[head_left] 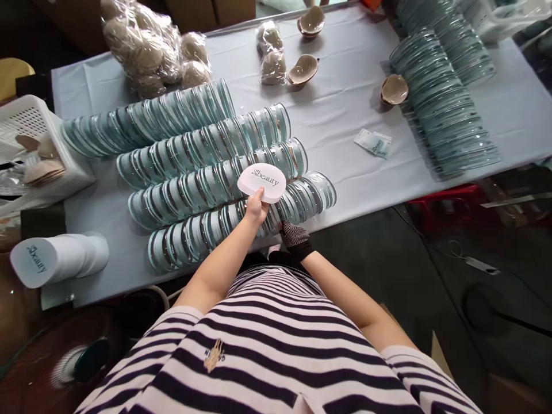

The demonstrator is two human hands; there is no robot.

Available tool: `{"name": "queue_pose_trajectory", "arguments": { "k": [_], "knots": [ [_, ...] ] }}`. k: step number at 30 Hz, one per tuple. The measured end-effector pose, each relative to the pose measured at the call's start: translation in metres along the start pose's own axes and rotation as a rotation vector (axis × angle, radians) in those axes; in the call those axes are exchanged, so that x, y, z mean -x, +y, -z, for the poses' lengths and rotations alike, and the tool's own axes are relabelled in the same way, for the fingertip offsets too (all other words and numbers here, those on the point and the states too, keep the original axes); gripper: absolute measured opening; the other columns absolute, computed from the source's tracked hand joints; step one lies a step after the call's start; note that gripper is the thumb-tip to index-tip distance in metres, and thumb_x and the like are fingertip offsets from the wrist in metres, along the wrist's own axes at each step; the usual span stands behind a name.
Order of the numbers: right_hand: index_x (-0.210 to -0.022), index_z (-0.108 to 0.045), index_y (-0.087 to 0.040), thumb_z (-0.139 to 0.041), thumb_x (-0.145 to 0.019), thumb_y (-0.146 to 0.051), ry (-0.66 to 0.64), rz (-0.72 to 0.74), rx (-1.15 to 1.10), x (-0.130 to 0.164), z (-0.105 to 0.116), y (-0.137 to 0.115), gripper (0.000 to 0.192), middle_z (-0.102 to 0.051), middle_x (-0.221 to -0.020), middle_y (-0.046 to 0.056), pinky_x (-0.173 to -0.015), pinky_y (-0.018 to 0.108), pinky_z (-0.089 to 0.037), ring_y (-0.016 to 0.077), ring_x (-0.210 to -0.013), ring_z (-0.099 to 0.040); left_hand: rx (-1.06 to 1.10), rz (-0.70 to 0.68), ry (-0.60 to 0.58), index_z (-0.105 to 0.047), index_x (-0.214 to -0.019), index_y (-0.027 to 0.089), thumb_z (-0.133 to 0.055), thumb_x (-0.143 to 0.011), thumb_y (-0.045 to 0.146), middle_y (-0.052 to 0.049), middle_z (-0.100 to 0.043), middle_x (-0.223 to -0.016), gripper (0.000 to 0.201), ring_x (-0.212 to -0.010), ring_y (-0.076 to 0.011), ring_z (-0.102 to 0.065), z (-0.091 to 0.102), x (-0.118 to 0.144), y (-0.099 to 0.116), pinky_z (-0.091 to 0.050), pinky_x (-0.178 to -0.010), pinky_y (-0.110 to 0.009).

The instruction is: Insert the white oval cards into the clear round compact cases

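My left hand (257,208) pinches a white rounded card (269,177) printed with "beauty", thumb on its face. The card is above the front rows of nested clear teal-tinted containers. My right hand (295,237), in a dark dotted glove, is at the table's front edge beside the nearest row (308,198). Its fingers are mostly hidden, so I cannot tell whether they grip anything. More rows (211,178) lie on their sides behind. A stack of similar white printed pieces (34,263) lies at the table's left corner.
Plastic-wrapped beige cups (149,52) are piled at the back left. Loose beige cups (303,70) sit farther right. Small printed packets (373,142) lie mid-table. More nested containers (448,103) fill the right. A white basket (56,132) stands left, and a fan (73,362) is below.
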State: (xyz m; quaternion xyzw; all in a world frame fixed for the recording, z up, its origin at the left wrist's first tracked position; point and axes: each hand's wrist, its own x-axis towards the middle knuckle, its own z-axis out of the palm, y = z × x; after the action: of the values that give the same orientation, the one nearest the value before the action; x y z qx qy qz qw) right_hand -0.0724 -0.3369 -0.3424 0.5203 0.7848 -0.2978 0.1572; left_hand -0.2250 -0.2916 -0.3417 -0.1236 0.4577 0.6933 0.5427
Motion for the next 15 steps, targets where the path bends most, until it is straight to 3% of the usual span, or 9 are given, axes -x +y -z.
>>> {"name": "queue_pose_trajectory", "arguments": {
  "k": [5,7,10,12,15],
  "knots": [
    [-0.112,-0.061,-0.021,-0.050,-0.090,-0.023,-0.083,-0.077,-0.459,-0.017,-0.014,0.006,0.025,-0.066,-0.109,0.014,-0.093,0.041,-0.045,0.0260,-0.106,-0.060,-0.004,-0.019,-0.006,-0.058,-0.134,0.018,-0.052,-0.093,0.008,-0.008,-0.067,-0.129,0.043,-0.127,-0.0226,-0.058,0.000,0.002,0.000,-0.047,-0.108,-0.041],
    [-0.109,-0.060,-0.022,-0.055,-0.086,-0.027,-0.158,-0.079,-0.612,-0.018,-0.014,0.007,0.024,-0.067,-0.100,0.010,-0.085,0.039,-0.050,0.0221,-0.093,-0.062,-0.002,-0.036,-0.010,-0.059,-0.133,0.018,-0.053,-0.092,0.007,-0.009,-0.068,-0.127,0.042,-0.125,-0.0222,-0.060,-0.001,0.001,-0.002,-0.047,-0.107,-0.040],
    [-0.100,-0.058,-0.020,-0.046,-0.091,-0.039,-0.311,-0.035,-0.790,-0.016,-0.009,0.006,0.024,-0.064,-0.080,0.004,-0.070,0.032,-0.053,0.0149,-0.067,-0.058,0.004,-0.073,-0.004,-0.060,-0.132,0.016,-0.054,-0.091,0.006,-0.009,-0.070,-0.125,0.042,-0.121,-0.0208,-0.062,-0.001,-0.001,-0.008,-0.049,-0.106,-0.037],
    [-0.096,-0.058,-0.019,-0.042,-0.093,-0.041,-0.358,-0.004,-0.806,-0.016,-0.001,0.005,0.028,-0.062,-0.071,0.002,-0.064,0.029,-0.052,0.0136,-0.059,-0.055,0.001,-0.092,-0.002,-0.060,-0.131,0.016,-0.055,-0.091,0.005,-0.008,-0.070,-0.124,0.042,-0.121,-0.0199,-0.063,-0.002,-0.003,-0.010,-0.049,-0.105,-0.034],
    [-0.092,-0.063,-0.019,-0.050,-0.090,-0.041,-0.182,0.005,-0.559,-0.022,0.020,0.005,0.025,-0.067,-0.075,0.005,-0.068,0.029,-0.052,0.0178,-0.071,-0.064,-0.008,-0.094,-0.002,-0.061,-0.130,0.015,-0.055,-0.090,0.004,-0.008,-0.071,-0.123,0.042,-0.121,-0.0199,-0.062,-0.002,-0.003,-0.008,-0.050,-0.105,-0.034]
  ]
}}
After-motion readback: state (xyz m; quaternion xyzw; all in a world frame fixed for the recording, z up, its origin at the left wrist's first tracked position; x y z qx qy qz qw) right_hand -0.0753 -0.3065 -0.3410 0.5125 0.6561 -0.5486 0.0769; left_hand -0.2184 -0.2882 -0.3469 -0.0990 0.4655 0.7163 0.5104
